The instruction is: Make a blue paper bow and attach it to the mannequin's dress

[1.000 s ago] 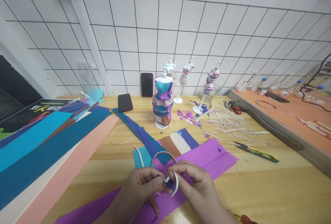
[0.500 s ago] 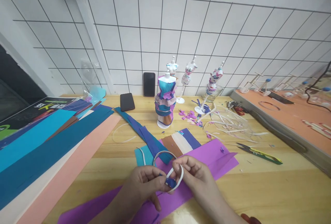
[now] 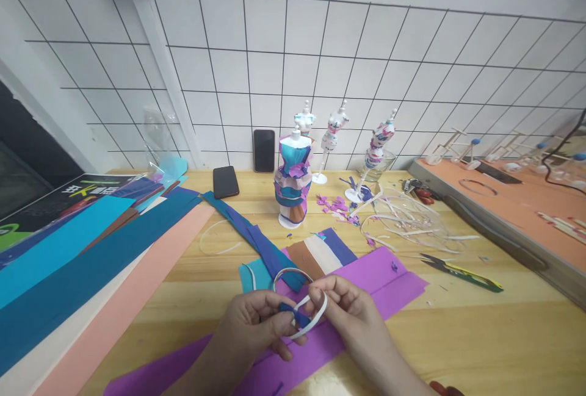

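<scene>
The left hand pinches a dark blue scrap and one end of a narrow white strip between thumb and forefinger, its other fingers curled beneath. The right hand, just beside it, pinches the same strip between thumb and fingertips, so that it bows into a loop in the gap between the hands. Just beyond the fingertips rises the arc of a thin ring; whether any finger grips it cannot be told. A purple sheet runs under both hands. Beyond them lie a turquoise piece, a blue-violet strip, and brown paper and cream paper side by side. Farther ahead of the hands stands a dress form wrapped in coloured layers, with three smaller figures behind it and two phones to its left. Ahead and to the right of the right hand are snips and, beyond them, a tangle of pale strips; farther right is an orange board. Left of the left hand, long sheets of blue, cream and pink fan toward the table's near edge.
</scene>
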Action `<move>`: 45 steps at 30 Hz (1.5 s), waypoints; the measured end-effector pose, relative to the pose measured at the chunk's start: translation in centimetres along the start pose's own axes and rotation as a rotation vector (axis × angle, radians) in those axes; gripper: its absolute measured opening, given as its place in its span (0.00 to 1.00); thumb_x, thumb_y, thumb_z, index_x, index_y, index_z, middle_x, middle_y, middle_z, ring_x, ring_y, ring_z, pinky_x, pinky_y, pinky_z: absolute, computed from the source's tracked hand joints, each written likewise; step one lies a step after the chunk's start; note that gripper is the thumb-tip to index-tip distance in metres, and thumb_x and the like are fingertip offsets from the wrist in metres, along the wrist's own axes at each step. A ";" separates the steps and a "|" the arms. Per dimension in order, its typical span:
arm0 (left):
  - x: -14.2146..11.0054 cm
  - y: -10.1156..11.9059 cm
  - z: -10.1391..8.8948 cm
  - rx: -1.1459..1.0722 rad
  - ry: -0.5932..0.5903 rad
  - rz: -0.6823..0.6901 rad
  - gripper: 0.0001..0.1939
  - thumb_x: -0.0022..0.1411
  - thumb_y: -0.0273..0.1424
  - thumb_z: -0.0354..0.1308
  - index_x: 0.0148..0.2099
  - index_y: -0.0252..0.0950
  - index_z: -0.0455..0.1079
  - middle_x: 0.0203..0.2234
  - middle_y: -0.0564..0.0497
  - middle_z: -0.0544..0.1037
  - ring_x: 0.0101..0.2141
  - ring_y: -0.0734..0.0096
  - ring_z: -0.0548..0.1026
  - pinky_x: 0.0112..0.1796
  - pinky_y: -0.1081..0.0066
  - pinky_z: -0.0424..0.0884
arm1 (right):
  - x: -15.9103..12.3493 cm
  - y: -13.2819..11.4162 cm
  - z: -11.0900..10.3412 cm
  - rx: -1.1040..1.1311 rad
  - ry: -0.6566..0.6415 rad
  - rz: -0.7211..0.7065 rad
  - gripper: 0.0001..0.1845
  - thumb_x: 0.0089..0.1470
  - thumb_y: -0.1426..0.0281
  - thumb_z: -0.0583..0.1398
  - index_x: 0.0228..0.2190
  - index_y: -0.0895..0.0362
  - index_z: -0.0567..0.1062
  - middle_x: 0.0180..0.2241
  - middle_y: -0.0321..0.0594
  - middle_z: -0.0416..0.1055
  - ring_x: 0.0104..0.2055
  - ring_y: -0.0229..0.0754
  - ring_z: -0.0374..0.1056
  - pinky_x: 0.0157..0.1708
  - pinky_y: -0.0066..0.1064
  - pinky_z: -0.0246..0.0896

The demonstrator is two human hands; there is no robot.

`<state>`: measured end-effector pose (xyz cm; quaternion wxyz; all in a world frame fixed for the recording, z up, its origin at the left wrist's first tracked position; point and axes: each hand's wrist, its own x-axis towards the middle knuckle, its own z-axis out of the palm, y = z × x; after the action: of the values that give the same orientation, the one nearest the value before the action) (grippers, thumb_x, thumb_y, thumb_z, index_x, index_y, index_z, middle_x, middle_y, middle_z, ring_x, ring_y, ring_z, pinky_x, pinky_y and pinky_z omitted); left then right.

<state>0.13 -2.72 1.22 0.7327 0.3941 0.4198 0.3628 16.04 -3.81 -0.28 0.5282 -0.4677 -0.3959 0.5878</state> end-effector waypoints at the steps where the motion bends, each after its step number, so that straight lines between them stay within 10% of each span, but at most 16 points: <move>1: 0.0 0.1 0.0 -0.010 0.015 0.004 0.15 0.39 0.36 0.68 0.28 0.31 0.73 0.16 0.51 0.76 0.21 0.67 0.76 0.18 0.76 0.69 | 0.0 0.0 0.0 0.002 -0.004 0.000 0.14 0.45 0.62 0.64 0.25 0.61 0.72 0.20 0.37 0.73 0.22 0.33 0.65 0.24 0.23 0.58; 45: 0.2 0.5 -1.0 -0.380 0.055 0.016 0.06 0.49 0.26 0.63 0.29 0.32 0.68 0.15 0.54 0.72 0.17 0.81 0.69 0.21 0.81 0.64 | -1.3 -0.8 0.2 -0.693 -0.381 -0.375 0.09 0.55 0.76 0.52 0.29 0.55 0.71 0.35 0.42 0.68 0.37 0.41 0.66 0.36 0.29 0.61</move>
<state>-0.79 -2.04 1.20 0.7793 0.2420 0.3604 0.4518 16.00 -4.95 0.67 0.3551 -0.4205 -0.7382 0.3902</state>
